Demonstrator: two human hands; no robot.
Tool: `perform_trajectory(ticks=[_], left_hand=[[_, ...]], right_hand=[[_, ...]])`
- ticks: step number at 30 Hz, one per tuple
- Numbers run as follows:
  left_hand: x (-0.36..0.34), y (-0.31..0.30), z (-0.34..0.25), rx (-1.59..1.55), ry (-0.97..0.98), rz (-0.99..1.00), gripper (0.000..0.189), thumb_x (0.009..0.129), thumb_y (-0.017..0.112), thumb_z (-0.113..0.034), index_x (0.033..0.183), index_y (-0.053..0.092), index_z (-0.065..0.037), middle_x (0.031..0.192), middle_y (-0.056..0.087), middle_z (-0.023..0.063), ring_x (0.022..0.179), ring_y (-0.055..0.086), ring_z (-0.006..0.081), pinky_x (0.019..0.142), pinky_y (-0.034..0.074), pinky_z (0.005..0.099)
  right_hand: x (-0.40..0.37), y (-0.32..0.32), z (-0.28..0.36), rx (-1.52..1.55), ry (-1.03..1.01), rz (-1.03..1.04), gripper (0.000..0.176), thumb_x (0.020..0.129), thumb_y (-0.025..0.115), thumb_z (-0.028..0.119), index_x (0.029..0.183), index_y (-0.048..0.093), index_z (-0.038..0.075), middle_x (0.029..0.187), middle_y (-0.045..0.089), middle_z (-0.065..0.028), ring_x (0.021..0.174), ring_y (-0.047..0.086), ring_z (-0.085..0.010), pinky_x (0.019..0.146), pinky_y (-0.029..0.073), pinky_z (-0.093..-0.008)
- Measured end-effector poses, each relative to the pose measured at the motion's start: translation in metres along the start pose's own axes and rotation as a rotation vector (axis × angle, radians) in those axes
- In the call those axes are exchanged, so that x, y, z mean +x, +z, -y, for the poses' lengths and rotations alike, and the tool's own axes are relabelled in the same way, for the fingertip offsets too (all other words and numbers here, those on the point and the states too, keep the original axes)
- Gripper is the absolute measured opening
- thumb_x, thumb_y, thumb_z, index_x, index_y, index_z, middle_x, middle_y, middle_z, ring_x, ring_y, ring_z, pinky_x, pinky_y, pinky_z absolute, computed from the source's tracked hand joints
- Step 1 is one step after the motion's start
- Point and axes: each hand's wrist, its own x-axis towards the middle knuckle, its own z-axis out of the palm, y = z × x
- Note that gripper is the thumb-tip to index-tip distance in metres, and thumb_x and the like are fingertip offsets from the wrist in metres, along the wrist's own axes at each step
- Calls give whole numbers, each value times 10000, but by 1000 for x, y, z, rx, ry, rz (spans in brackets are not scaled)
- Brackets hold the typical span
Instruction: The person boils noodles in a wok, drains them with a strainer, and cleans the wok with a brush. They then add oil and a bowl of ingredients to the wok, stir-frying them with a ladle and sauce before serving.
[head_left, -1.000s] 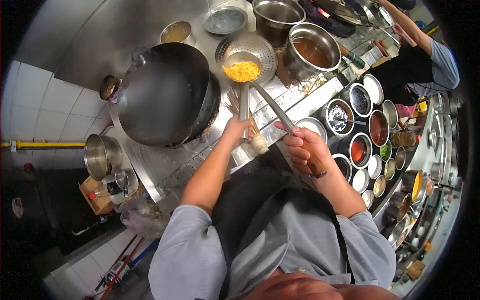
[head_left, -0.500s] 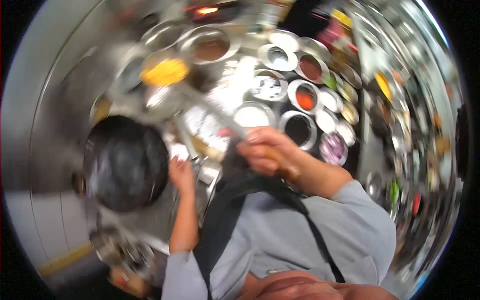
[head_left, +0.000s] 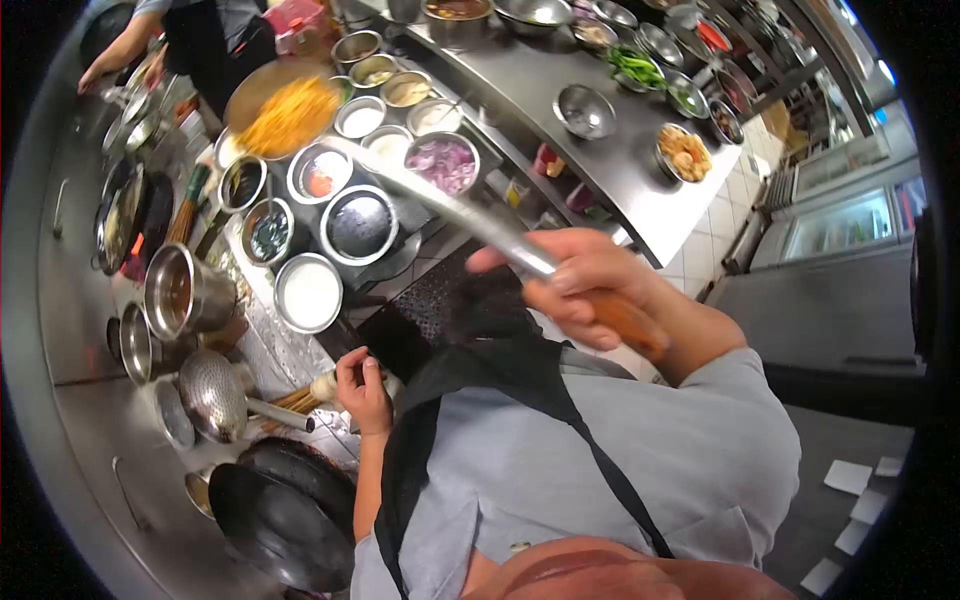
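My right hand (head_left: 590,290) grips the wooden handle of a long steel ladle (head_left: 450,210). The ladle's bowl, full of yellow shredded food (head_left: 290,115), hangs over the cluster of seasoning bowls (head_left: 358,225). My left hand (head_left: 362,385) rests with curled fingers at the stove counter's edge, touching the pale end of a bamboo brush (head_left: 300,398); whether it holds the brush is unclear. A perforated strainer (head_left: 215,395) lies on the counter just left of that hand. The black wok (head_left: 285,510) sits below it.
A steel pot of brown liquid (head_left: 180,290), a bowl of white powder (head_left: 308,292) and a bowl of red onion (head_left: 443,162) stand nearby. A steel shelf (head_left: 600,160) at the right carries several bowls of vegetables. Another person (head_left: 210,30) works at the top left.
My view has swung round to the right. The left hand has let go of the strainer, which now lies on the counter. The ladle with the yellow food has swung over the seasoning bowls.
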Motion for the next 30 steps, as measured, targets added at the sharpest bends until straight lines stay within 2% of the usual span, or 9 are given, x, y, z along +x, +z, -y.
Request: perform_trajectory(ticks=[6, 15, 17, 23, 25, 26, 28, 29, 30], left_hand=[[15, 57, -10, 10, -91, 213, 118, 940, 608, -37, 1051, 620, -1, 849, 589, 5, 653, 532, 57, 595, 445, 203], [48, 177, -26, 82, 5, 484, 104, 937, 618, -49, 1028, 629, -1, 803, 607, 10, 642, 558, 66, 595, 461, 219], [53, 195, -44, 15, -66, 482, 104, 933, 618, -44, 1025, 630, 2, 808, 608, 10, 648, 557, 64, 600, 462, 220], [53, 211, -52, 54, -70, 434, 105, 929, 615, -42, 1021, 629, 8, 814, 608, 12, 683, 568, 63, 625, 474, 217], [53, 201, -48, 19, -137, 429, 114, 933, 610, -49, 1029, 633, 8, 829, 615, 13, 699, 579, 76, 650, 493, 231], [52, 195, -43, 47, -95, 427, 128, 926, 616, -54, 1036, 637, 6, 845, 629, 24, 721, 593, 87, 675, 503, 243], [50, 172, -29, 143, -54, 407, 192, 903, 640, -83, 1079, 648, -6, 914, 676, 62, 813, 638, 123, 752, 525, 287], [46, 160, -32, 145, -82, 405, 244, 892, 663, -126, 1113, 654, -21, 971, 696, 78, 880, 657, 139, 797, 525, 300], [43, 148, -45, 182, -73, 455, 233, 939, 645, -134, 1148, 642, -30, 977, 680, 49, 882, 655, 126, 783, 533, 284]], right_hand=[[-104, -54, 32, -228, -294, -483, 648, 846, 548, 86, 1420, 339, -132, 591, 499, -59, 346, 492, -133, 315, 425, -222], [-148, -168, 44, -442, -26, -963, 579, 816, 566, 45, 1385, 465, 7, 618, 531, -50, 425, 502, -122, 372, 448, -254], [-145, -204, 31, -782, 41, -997, 508, 830, 532, 42, 1336, 514, 7, 707, 573, -64, 507, 553, -150, 449, 484, -297], [-121, -242, 20, -1075, 282, -1244, 625, 843, 520, 34, 1456, 406, 53, 870, 659, -236, 658, 660, -303, 639, 532, -429], [-127, -281, -1, -1584, 53, -1350, 621, 871, 524, 79, 1471, 366, 101, 868, 663, -269, 785, 666, -430, 701, 521, -499], [-129, -281, -1, -1552, 5, -1347, 625, 897, 526, 100, 1491, 337, 143, 964, 662, -289, 866, 630, -495, 779, 497, -539], [-115, -263, 6, -1645, 108, -1422, 616, 904, 526, 96, 1492, 347, 134, 989, 682, -254, 902, 645, -473, 784, 505, -520], [-118, -293, -8, -1726, -141, -1359, 619, 899, 542, 86, 1490, 359, 119, 935, 692, -213, 764, 685, -377, 705, 528, -467], [-93, -255, 4, -1486, -88, -1304, 604, 889, 538, 75, 1474, 389, 114, 894, 670, -191, 710, 663, -306, 654, 523, -419]])
